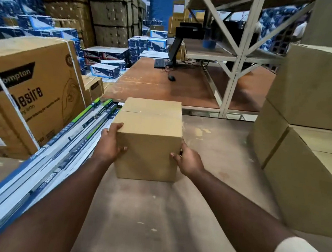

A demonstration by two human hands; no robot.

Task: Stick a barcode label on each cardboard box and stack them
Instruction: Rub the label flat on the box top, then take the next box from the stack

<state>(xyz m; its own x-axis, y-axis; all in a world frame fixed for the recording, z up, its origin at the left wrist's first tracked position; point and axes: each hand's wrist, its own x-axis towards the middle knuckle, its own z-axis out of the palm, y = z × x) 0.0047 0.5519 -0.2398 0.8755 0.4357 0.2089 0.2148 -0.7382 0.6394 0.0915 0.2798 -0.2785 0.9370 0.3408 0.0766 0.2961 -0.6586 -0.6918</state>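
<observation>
Got this plain cardboard box (150, 138) clamped between my left hand (109, 145) and right hand (188, 162), no label showing yet, so sticking one on comes next, then it goes on the stack (308, 138).

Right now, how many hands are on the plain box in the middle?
2. The left hand grips the cardboard box at its near left edge; the right hand grips its near right edge. Fingers behind the box are hidden.

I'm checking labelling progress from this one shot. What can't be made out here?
- Held cardboard box, head view: no label on its top or near face; its other faces point away.
- Stacked boxes at right: cut off by the frame edge.
- Right hand: fingers hidden behind the box.
</observation>
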